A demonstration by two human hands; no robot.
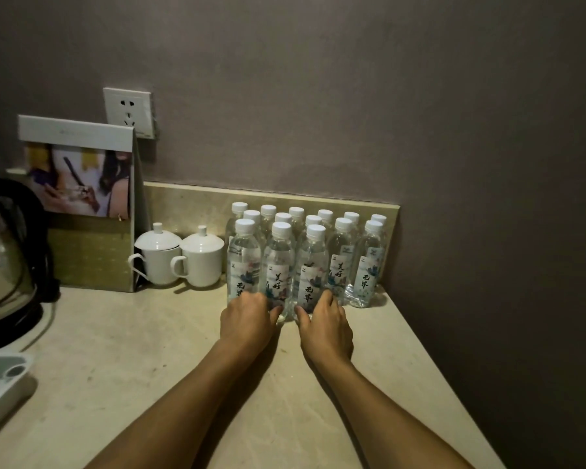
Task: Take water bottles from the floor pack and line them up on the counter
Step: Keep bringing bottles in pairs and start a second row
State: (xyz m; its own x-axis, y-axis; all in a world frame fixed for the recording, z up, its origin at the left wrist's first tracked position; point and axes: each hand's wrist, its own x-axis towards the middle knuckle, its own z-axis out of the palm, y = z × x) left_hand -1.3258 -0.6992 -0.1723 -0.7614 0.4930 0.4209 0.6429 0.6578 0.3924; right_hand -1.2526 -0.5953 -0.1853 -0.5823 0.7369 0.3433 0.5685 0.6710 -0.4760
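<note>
Several clear water bottles with white caps and painted labels stand upright in rows at the back right of the beige counter, against the low backsplash. The front row holds three: a left bottle, a middle bottle and a right bottle. My left hand is wrapped around the base of the left bottle, its thumb touching the middle one. My right hand grips the base of the right bottle, its thumb also reaching toward the middle one. The bottoms of these bottles are hidden by my hands. The floor pack is out of view.
Two white lidded cups stand just left of the bottles. A standing card holder and a wall socket are behind them. A black kettle and a white tray sit at the far left. The counter's right edge meets the wall.
</note>
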